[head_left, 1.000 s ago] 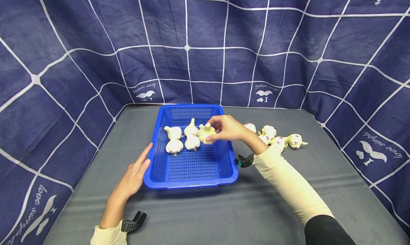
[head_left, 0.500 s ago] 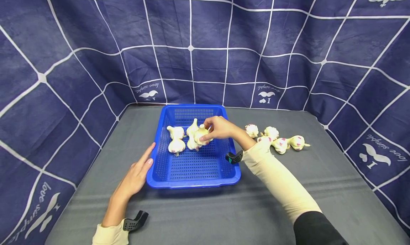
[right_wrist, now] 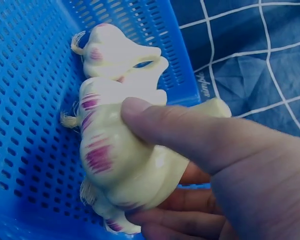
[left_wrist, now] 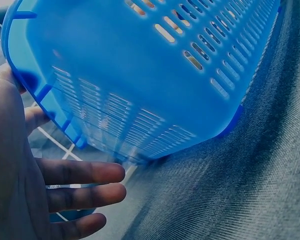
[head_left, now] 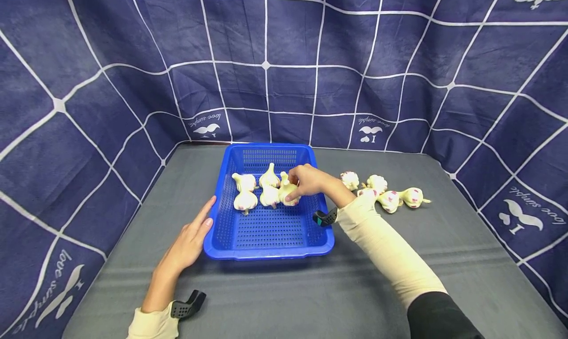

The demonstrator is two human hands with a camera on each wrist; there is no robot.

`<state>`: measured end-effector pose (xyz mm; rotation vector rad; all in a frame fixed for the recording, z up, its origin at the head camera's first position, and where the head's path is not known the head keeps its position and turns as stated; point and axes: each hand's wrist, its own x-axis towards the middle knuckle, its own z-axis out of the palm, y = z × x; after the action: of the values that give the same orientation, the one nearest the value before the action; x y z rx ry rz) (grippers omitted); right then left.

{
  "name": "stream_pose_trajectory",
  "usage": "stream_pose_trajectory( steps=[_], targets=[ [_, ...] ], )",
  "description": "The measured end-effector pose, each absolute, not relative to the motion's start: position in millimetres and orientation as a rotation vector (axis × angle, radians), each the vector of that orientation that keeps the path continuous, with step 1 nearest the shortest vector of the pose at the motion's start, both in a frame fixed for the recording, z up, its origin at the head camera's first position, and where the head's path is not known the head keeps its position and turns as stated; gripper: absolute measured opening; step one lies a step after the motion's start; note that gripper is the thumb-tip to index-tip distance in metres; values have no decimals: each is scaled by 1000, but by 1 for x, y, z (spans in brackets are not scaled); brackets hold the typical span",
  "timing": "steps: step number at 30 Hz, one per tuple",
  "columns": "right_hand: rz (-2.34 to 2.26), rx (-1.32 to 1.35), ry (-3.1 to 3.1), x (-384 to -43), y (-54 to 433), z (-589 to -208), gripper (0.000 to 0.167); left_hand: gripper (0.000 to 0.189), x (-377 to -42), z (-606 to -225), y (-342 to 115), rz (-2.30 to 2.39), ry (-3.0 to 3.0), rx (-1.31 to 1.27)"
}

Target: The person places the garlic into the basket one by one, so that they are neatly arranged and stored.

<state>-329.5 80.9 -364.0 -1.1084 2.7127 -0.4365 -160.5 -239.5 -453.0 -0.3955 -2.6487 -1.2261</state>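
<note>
A white garlic bulb (head_left: 287,196) with purple streaks is held by my right hand (head_left: 312,179) inside the blue plastic basket (head_left: 268,254). In the right wrist view, my thumb (right_wrist: 160,122) presses on top of that bulb and other fingers lie under its side. Several more bulbs sit in the basket, among them a garlic bulb (head_left: 245,201) at the left; one behind the held bulb is partly hidden. My left hand (head_left: 188,243) touches the basket's left rim, and its lower fingers (left_wrist: 85,172) stretch straight out beside the wall in the left wrist view.
Several loose garlic bulbs (head_left: 389,201) lie in a cluster on the grey cloth (head_left: 355,289) to the right of the basket, partly behind my right forearm. A dark blue curtain (head_left: 284,83) with white grid lines encloses the back and sides.
My right hand has shifted the held garlic bulb left over the others, then lowered it slightly right beside them. The left hand stays at the rim. The head view has turned slightly.
</note>
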Motion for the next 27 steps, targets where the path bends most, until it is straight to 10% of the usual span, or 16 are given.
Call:
stream_pose_trajectory(
  steps=[27],
  targets=[
    [-87, -1048, 2665, -332, 64, -373, 37, 51, -159, -452, -241, -1218, -2653, -402]
  ],
)
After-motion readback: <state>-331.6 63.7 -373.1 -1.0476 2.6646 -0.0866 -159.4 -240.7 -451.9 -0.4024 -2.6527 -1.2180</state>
